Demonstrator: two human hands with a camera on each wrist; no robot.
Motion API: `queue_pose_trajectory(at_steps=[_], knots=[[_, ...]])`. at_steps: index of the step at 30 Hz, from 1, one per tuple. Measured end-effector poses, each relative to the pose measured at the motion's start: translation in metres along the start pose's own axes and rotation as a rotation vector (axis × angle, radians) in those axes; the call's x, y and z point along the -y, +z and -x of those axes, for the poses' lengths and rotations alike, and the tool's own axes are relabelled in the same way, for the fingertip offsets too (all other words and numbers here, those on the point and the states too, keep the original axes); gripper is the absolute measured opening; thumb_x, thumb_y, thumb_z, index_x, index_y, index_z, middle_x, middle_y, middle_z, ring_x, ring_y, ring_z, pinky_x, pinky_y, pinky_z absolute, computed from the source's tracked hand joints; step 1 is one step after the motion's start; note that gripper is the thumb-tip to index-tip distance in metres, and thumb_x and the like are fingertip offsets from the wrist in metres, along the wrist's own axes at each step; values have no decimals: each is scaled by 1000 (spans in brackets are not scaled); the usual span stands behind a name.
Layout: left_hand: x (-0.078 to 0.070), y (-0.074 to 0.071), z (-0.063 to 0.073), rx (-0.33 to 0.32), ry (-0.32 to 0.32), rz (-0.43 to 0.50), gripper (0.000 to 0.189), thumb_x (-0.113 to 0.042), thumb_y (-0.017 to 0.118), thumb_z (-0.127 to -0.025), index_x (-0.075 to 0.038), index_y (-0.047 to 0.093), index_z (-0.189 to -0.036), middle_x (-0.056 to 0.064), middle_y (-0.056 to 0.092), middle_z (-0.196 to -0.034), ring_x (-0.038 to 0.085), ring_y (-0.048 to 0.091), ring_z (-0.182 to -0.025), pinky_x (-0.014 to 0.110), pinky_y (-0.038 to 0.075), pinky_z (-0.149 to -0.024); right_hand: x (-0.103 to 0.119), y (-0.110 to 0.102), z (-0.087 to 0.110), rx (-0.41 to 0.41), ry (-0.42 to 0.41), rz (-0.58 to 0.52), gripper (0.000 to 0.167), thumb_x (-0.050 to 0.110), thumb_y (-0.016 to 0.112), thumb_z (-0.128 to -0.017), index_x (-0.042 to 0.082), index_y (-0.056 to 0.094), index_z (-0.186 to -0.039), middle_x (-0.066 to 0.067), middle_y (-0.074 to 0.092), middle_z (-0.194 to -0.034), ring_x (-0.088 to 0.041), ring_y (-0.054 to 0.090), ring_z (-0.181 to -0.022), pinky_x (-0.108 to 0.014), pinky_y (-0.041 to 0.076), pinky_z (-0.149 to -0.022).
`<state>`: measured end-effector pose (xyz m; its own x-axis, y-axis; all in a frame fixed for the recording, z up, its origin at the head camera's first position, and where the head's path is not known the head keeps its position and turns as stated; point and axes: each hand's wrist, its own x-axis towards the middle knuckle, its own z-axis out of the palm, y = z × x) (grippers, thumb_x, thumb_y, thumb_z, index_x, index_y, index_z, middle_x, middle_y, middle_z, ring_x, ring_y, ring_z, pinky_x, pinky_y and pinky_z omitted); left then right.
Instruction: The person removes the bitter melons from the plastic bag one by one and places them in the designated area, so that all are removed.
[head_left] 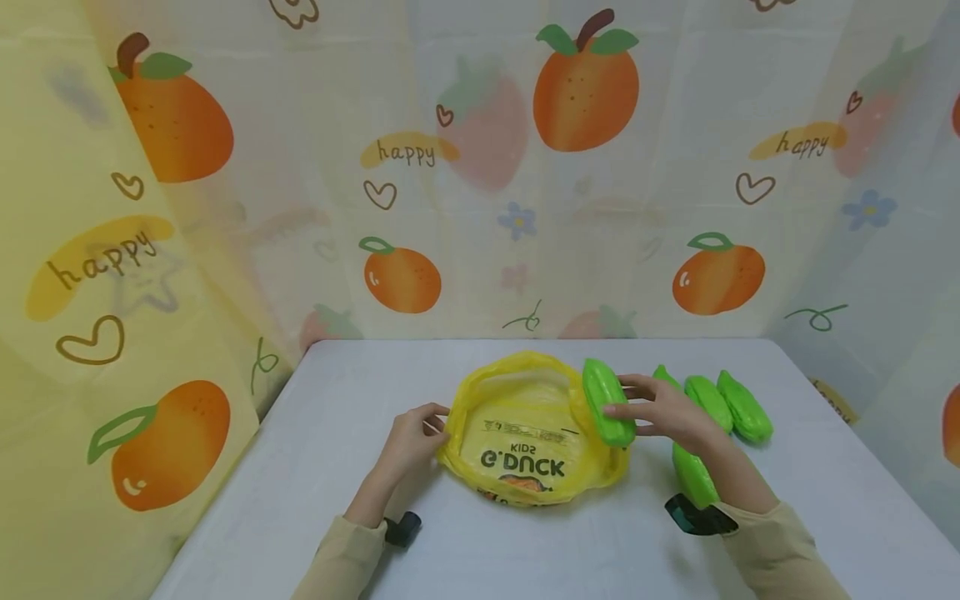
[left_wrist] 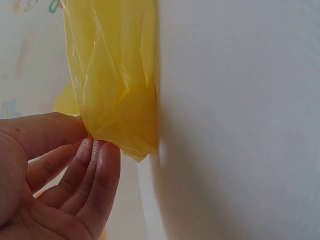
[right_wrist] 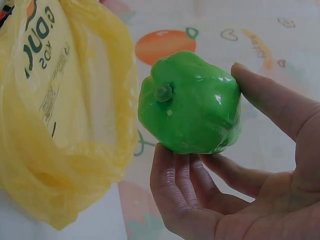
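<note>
A yellow plastic bag [head_left: 453, 392] with printed lettering lies on the white table, its mouth spread wide. My left hand [head_left: 411, 440] pinches the bag's left edge; in the left wrist view, thumb and fingers meet at the crumpled yellow film [left_wrist: 115, 100]. Above the bag's right rim, my right hand [head_left: 667, 410] holds a glossy green toy vegetable [head_left: 604, 402], long and ridged. The right wrist view shows its lobed end with a small round stub, thumb on one side and fingers on the other. It overlaps the bag's rim in the head view.
Several similar green vegetables lie to the right, among them one behind the right wrist [head_left: 693, 479] and one at the far right [head_left: 744, 407]. The table [head_left: 360, 367] meets fruit-printed curtains [head_left: 480, 250] at its back and sides.
</note>
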<state>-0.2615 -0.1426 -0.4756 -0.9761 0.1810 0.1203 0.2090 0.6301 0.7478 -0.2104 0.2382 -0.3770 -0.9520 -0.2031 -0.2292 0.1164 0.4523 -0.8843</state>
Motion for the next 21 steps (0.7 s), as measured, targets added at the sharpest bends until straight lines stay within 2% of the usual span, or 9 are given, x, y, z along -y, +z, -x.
queue_pose_trajectory(at_steps=[14, 21], knots=[[1, 0, -1, -1, -1, -5, 30, -8, 71, -79, -10, 68, -108, 1, 65, -81, 12, 60, -71, 26, 51, -63, -21, -29, 18, -2, 7, 58, 87, 35, 66, -88, -7, 18, -147, -35, 24, -146, -46, 35, -131, -47, 49, -93], [1, 1, -3, 4, -6, -1, 30, -8, 72, -79, -10, 68, -108, 1, 65, -81, 12, 60, -71, 26, 51, -63, -30, -44, 28, -7, 45, 70, 89, 35, 64, -89, -8, 12, -147, -36, 19, -147, -48, 33, -131, -49, 46, -95]])
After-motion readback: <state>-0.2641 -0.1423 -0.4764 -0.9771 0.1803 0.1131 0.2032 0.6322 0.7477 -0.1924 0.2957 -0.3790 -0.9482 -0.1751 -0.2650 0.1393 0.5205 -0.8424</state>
